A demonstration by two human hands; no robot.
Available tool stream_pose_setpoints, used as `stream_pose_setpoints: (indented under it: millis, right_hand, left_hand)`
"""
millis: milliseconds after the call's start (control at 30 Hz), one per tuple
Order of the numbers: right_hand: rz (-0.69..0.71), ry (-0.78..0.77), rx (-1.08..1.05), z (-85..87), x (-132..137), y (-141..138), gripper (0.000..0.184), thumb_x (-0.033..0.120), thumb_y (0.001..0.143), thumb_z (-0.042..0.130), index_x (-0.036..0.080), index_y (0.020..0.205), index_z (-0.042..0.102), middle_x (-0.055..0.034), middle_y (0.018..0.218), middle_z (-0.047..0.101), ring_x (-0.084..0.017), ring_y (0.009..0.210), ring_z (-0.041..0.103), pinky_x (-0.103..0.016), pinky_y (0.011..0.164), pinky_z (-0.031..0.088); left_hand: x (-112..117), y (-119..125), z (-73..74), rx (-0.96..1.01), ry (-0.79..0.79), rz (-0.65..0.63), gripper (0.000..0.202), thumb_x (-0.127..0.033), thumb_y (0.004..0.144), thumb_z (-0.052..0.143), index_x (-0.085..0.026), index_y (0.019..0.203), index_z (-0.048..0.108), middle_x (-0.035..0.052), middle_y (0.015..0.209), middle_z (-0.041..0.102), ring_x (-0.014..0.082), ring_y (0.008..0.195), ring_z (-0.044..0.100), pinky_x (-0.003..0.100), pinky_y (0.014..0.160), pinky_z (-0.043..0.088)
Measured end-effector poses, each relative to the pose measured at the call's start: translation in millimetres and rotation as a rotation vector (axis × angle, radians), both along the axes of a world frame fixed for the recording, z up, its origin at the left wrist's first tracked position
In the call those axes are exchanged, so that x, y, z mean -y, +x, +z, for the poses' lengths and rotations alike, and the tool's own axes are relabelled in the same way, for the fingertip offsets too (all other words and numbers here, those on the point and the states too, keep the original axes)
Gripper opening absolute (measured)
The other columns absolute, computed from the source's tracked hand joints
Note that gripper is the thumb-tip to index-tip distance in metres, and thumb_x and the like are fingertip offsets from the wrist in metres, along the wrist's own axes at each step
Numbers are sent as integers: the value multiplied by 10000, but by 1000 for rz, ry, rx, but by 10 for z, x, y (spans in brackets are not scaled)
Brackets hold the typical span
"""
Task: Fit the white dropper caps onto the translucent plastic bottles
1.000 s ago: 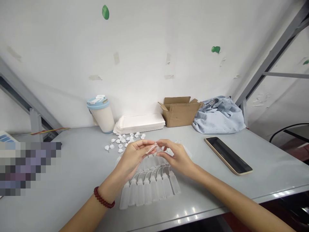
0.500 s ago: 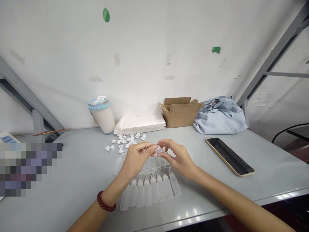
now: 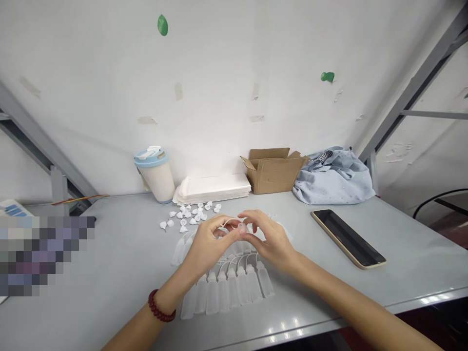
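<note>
**A:** Where is the small clear piece (image 3: 240, 227) right now?

**B:** It is up off the worktop (image 3: 109, 253), between the two hands and just above the far end of the row of squeeze bottles (image 3: 226, 292). The left hand (image 3: 210, 243) has its grip pinched on one side of it with thumb and forefinger. The right hand (image 3: 268, 239) has its grip pinched on the other side. The fingers cover most of it, so I cannot tell whether it is a cap or a nozzle.

**A:** How should it be handled?

**B:** It looks to me like fine fitting work. I would hold one side steady and let the other hand do the pressing or turning. Use fingertips only and squeeze lightly, because thin soft plastic probably buckles. Work low over the worktop, so that if the piece slips it lands close by. It should not fall among the loose white caps (image 3: 190, 214) just beyond the hands, where it would be hard to pick out.

**A:** Is there anything to watch out for?

**B:** The bottles lie side by side under the wrists, and a forearm dropped on them could scatter the row. The phone (image 3: 347, 237) lies well apart to the right. The cup (image 3: 155, 174), the white trays (image 3: 214, 186) and the cardboard box (image 3: 274, 170) sit back by the wall.
</note>
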State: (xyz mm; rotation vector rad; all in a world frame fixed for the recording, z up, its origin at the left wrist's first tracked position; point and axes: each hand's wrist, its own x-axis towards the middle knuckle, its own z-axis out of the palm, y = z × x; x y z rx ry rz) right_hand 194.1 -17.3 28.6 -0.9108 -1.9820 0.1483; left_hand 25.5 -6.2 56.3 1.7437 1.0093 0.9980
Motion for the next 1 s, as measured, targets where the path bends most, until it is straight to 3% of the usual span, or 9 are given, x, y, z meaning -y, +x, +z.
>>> stream_pose_setpoints:
  millis: [200,467,533,700,833,1000]
  right_hand:
    - [45,20,12,21,16,-10,274,227,897,506,233,1165,448,-86,1013,611,-175,860,612,-307,695,533]
    - [110,-275,-70,69,-26,43,300,265,854,569,188,1140,525,-72,957,659,-150,775,636,-242,578,538]
    - [103,-272,-70,76,-42,65,250,263,863,552,183,1099,571,-68,918,660,-151,776,629,-246,588,540]
    - [0,-267,-148,72,-89,121,219,283,864,548,183,1046,613,-73,922,661,-157,777,625,-250,573,544]
    - [-38,-258,-154,74,-100,120,214,309,861,549,183,1016,623,-77,937,665,-167,784,632,-257,570,548]
    - [-24,-291,-113,79,-74,79,222,336,871,530,188,1010,620,-73,908,657,-169,772,646,-257,564,553]
  left_hand:
    - [-7,-9,11,-52,31,23,123,-317,773,619,-210,780,678,21,829,672,187,811,600,273,683,450]
    - [-49,-27,20,-19,43,7,159,-335,796,588,-214,792,689,26,867,673,190,831,588,270,703,453]
    - [-114,-96,47,-73,47,46,195,-364,797,578,-215,823,702,31,879,683,199,823,594,278,697,448]
    - [-383,-419,41,-325,121,289,185,-335,743,595,-204,793,715,45,874,712,237,795,607,316,713,430]
    - [-498,-531,-83,-596,180,254,181,-295,725,565,-199,758,715,61,856,714,267,861,600,327,738,419]
    - [-475,-414,-241,-674,206,244,169,-263,698,574,-174,725,715,87,783,700,301,893,559,347,754,391]
